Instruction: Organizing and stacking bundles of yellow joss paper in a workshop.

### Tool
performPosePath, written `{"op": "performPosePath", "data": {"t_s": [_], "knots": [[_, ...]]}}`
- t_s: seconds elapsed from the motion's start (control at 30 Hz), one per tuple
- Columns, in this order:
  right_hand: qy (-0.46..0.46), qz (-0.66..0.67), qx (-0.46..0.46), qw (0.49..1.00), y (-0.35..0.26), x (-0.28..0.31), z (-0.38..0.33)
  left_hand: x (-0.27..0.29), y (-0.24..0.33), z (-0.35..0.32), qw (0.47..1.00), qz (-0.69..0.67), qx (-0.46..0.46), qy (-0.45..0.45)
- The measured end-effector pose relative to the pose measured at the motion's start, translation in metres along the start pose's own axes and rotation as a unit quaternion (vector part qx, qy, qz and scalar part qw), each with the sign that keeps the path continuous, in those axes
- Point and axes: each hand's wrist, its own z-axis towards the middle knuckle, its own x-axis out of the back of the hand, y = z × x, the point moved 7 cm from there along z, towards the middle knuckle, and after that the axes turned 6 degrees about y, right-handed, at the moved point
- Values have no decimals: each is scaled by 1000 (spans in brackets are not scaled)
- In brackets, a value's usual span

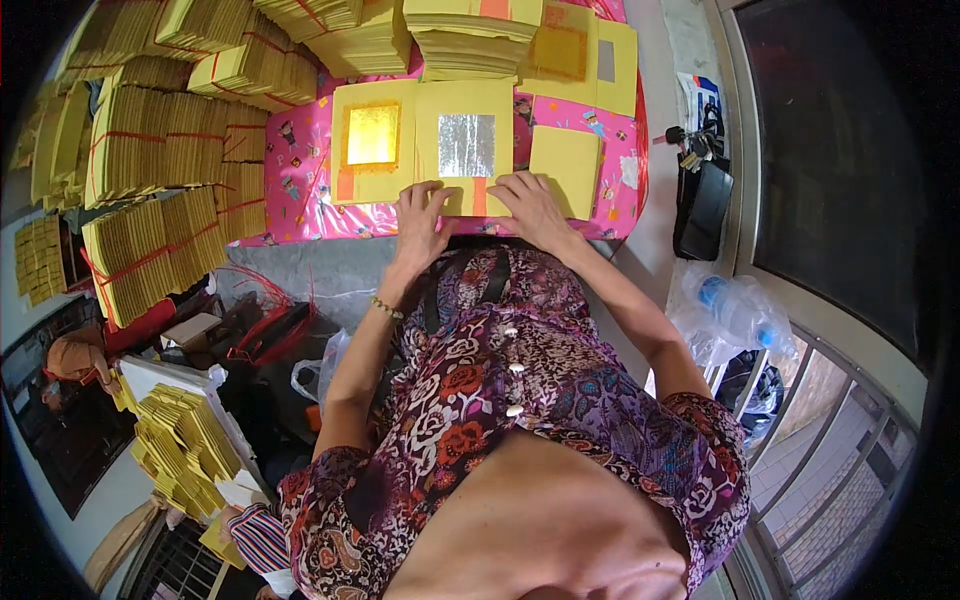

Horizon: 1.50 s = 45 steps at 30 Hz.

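A yellow paper sheet with a silver foil square [466, 146] and an orange-red mark at its bottom lies on the pink patterned table cover [300, 205]. My left hand [424, 215] rests on its lower left corner, fingers apart with the tips on the paper. On the lower right corner is my right hand [532, 208], its fingers likewise spread on the sheet. To the left, partly under it, lies a yellow sheet with a gold foil square [372, 136]. A plain yellow sheet [566, 165] sits beside my right hand.
Bundles of yellow paper [160, 145] tied with red string are piled on the left. A thick yellow stack [472, 45] stands behind the sheets. A dark phone-like object [706, 210] and keys lie at right, above a plastic bottle [735, 305]. Another person's striped sleeve [262, 538] shows lower left.
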Motion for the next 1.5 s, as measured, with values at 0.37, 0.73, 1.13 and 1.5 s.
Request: {"op": "performPosePath", "data": {"t_s": [0.37, 0.73, 1.13, 1.5], "knots": [[23, 131, -87, 987, 15, 6, 6, -2, -10, 2, 999, -38, 5, 7], [4, 170, -147, 975, 27, -1, 9, 0, -15, 4, 997, -76, 12, 13], [30, 169, -141, 975, 26, 1, 9, 0, -18, 4, 995, -97, 23, 5], [19, 184, -114, 976, 26, 5, 10, 0, -18, 4, 992, -121, 44, 3]]}}
